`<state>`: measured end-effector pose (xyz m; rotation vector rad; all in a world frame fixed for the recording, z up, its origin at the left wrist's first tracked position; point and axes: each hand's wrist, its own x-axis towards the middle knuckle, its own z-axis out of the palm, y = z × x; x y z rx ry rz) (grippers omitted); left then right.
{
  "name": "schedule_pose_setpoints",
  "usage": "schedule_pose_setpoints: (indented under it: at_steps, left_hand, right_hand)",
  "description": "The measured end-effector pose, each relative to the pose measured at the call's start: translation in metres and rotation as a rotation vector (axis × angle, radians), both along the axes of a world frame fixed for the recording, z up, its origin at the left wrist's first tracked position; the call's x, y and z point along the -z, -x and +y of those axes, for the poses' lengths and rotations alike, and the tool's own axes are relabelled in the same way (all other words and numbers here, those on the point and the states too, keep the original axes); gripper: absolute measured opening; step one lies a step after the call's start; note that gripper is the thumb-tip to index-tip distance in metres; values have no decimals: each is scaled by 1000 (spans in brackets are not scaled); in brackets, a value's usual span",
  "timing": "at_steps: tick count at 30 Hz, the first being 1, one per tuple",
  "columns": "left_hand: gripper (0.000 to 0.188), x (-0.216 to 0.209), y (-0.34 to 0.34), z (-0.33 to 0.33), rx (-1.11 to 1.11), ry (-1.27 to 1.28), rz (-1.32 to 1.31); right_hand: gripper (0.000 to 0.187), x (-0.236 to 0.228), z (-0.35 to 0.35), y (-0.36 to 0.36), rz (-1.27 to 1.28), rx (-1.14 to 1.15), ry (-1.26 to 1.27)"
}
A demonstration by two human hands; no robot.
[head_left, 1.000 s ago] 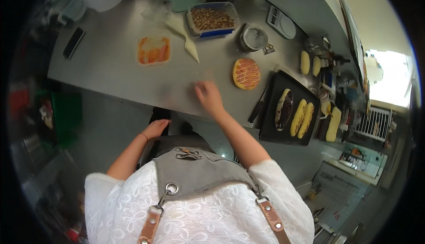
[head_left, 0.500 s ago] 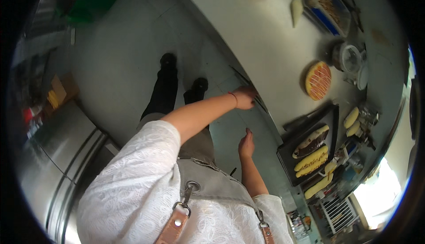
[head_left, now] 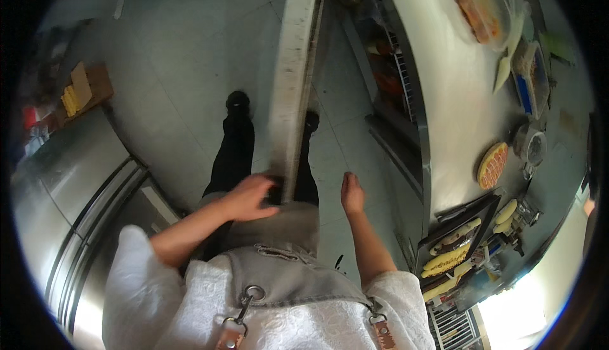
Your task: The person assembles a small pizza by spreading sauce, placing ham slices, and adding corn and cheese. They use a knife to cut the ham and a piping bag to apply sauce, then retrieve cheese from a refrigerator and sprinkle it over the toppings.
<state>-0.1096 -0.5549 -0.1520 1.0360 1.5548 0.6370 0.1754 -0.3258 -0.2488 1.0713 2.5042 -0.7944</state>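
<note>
A counter-fridge door (head_left: 296, 90), seen along its pale, scuffed edge, stands swung out in front of my legs. Beside the near end of this door is my left hand (head_left: 250, 199), thumb and fingers apart in a C shape and slightly blurred; whether it still touches the door I cannot tell. My right hand (head_left: 353, 194) hangs over the floor to the right of the door, fingers curled in, with nothing visible in it. The open fridge compartment (head_left: 387, 64) under the counter shows a wire rack and dim orange-red items.
On the steel counter (head_left: 438, 96) are a plastic box with orange food (head_left: 483, 15), a blue-edged container (head_left: 530, 83), a drizzled round pastry (head_left: 493, 166) and a dark tray (head_left: 485, 223) with long topped pastries. A steel cabinet (head_left: 76, 178) stands at left.
The fridge door has swung out from the counter toward me. My left hand has moved left and back from the counter edge with it. The view has turned, shifting the counter right.
</note>
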Motion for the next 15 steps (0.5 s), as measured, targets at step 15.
schedule_pose_setpoints:
  at_steps: [15]
  left_hand:
    - [39, 85, 288, -252, -1055, 203, 998]
  right_hand:
    - [19, 118, 42, 226, 17, 133, 191]
